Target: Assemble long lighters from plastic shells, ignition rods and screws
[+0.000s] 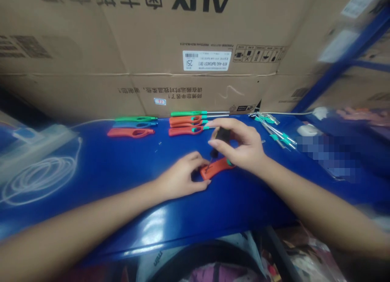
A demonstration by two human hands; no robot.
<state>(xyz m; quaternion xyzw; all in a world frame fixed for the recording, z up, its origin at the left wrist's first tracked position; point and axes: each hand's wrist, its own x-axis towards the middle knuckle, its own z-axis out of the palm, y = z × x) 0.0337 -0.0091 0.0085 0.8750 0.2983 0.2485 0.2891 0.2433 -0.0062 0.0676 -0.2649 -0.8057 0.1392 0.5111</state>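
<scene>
On the blue tabletop [122, 172] lies an orange utility lighter [218, 167] with a teal collar at its right end. My left hand [178, 174] grips its left end between thumb and fingers. A screwdriver [223, 134] with a black handle is held from above in my right hand [248, 148]. Its shaft slants down to the left, and the tip is at the lighter's left end; whether it sits in a screw I cannot tell. Behind my hands lie several lighters with metal rods, among them a green one [186, 113] and a red one [183, 131].
Left of these lie rodless handles: green [129, 119], blue [134, 124] and red [131, 132]. Loose metal rods with teal parts [277, 134] lie at the right. A coiled white cable [45, 180] and power strip [39, 142] are on the left. A large cardboard box [137, 42] stands behind.
</scene>
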